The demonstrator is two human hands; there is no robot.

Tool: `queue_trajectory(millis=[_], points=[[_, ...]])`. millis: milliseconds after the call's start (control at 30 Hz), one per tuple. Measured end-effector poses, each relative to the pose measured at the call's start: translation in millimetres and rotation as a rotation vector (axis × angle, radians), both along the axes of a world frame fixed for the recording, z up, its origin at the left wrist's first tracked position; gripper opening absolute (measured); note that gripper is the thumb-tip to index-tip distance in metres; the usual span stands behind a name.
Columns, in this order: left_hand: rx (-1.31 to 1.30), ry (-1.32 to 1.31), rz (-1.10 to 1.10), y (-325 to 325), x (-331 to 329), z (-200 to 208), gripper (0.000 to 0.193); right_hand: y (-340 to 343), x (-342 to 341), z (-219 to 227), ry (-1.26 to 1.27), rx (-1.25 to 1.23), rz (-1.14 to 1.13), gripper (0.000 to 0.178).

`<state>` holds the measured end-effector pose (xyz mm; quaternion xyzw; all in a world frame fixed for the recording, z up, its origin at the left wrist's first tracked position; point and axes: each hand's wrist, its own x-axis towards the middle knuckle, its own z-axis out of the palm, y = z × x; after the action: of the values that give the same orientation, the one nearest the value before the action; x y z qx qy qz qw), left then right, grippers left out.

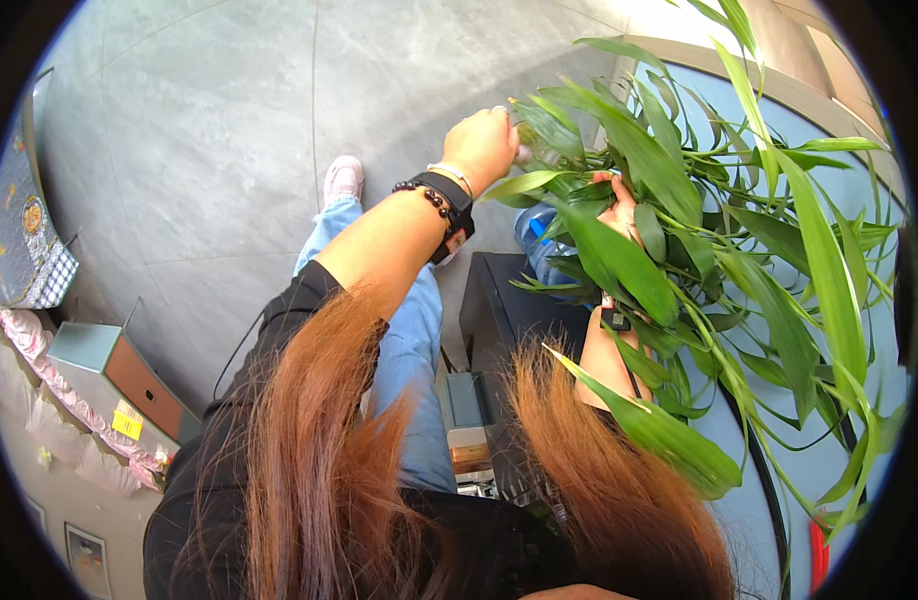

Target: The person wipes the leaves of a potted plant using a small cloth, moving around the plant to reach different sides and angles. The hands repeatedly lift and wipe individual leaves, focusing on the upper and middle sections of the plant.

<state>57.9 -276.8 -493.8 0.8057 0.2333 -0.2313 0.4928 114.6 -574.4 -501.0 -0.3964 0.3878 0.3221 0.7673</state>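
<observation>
A large leafy green plant (619, 260) with long pointed leaves and trailing stems fills the right side. My left hand (482, 148) is at its far left edge, fingers curled in beside a leaf tip. Something clear and glassy shows next to those fingers, but what they hold is hidden. In among the foliage, my right hand (621, 212) is closed around plant stems, partly covered by leaves. A blue translucent water bottle (535, 232) stands below the leaves, between my two arms.
Under the plant lies a light blue surface (779, 440) with black cables and a red item (819, 552). A dark cabinet (494, 300) stands beside my leg. Grey floor (219, 120) spreads ahead. At left are a brown-fronted cabinet (144, 385) and a patterned cloth (29, 220).
</observation>
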Motion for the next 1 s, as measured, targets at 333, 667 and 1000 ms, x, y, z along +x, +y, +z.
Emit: queue_trajectory(millis=[333, 667, 1000], points=[[0.06, -0.192, -0.944, -27, 18, -4, 0.026, 8, -4, 13, -0.138, 0.106, 0.153, 0.017], [0.204, -0.527, -0.703, -36, -22, 11, 0.021, 55, 4, 35, -0.038, 0.062, 0.332, 0.023], [0.022, -0.416, 0.072, -15, -8, 14, 0.014, 31, -17, 15, -0.134, -0.101, 0.403, 0.047]])
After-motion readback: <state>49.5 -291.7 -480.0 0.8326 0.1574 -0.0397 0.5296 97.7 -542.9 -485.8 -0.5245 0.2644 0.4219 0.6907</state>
